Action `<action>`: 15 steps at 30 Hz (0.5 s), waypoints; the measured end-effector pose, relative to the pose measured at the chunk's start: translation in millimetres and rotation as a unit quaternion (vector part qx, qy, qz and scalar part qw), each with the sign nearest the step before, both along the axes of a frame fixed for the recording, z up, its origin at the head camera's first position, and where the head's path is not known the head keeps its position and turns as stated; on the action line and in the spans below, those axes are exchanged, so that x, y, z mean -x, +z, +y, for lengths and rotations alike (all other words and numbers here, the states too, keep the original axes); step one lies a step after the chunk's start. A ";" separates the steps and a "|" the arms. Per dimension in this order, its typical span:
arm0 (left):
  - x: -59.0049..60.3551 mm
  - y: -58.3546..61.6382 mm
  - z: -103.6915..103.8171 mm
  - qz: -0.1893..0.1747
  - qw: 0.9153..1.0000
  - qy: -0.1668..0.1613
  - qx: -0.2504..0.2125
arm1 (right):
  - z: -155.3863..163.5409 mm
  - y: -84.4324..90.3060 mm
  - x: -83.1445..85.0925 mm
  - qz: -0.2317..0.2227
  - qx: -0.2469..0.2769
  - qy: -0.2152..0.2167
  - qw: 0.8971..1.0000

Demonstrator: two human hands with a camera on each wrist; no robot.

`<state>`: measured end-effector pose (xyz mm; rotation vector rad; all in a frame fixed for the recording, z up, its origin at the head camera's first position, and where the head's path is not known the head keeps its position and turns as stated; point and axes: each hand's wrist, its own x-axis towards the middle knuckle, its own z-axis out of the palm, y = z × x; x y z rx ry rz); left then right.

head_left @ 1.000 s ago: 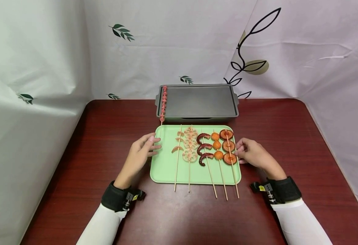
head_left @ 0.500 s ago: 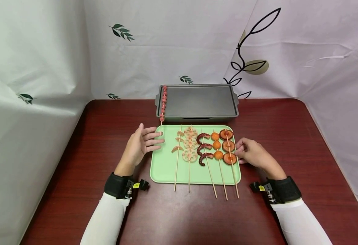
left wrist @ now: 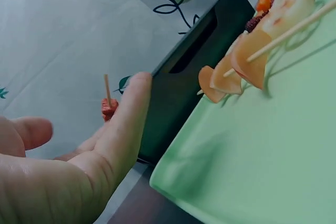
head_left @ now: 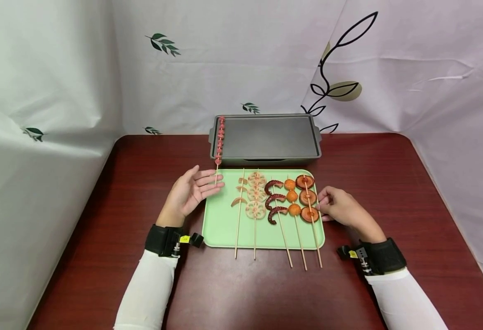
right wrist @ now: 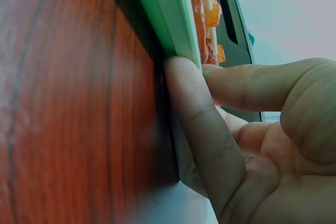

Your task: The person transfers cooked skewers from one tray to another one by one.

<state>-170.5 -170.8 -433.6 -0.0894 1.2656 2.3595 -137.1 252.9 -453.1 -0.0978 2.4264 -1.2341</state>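
Green tray (head_left: 224, 229) sits mid-surface, square to the person, just in front of a dark baking pan (head_left: 266, 137). Five skewers lie on the tray, sticks overhanging its near edge: pale slices, lotus root (head_left: 256, 195), dark curled pieces, orange balls, brown rounds (head_left: 308, 198).

One red sausage skewer (head_left: 219, 140) rests along the pan's left edge, its stick end reaching toward the tray's far-left corner.

Left hand (head_left: 189, 192): grip wide, fingers straight, palm turned inward, holding nothing; fingertips over the tray's left rim near the sausage skewer's stick end.

Right hand (head_left: 340, 207): fingers curled against the tray's right rim.

Step, as judged: skewers going from tray to pan, one placed, five left. The next move likely calls for the left hand to close on the leftmost stick while the right steadies the tray.

Views differ:
- Right wrist view shows a fingertip (right wrist: 184, 85) pressed on the rim's outer edge, thumb above; the head view only shows the hand beside the tray.
- Left wrist view shows the left fingers clear of the food.
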 end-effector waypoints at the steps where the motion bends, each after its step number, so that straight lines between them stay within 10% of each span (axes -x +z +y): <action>1: 1.2 -0.8 0.8 -0.006 1.000 0.008 -0.001 | 0.1 -0.1 -0.1 0.001 0.000 0.001 1.000; 15: 8.6 -1.7 11.8 0.008 0.998 0.061 0.017 | -1.3 1.6 -0.7 -0.001 -0.001 -0.002 1.000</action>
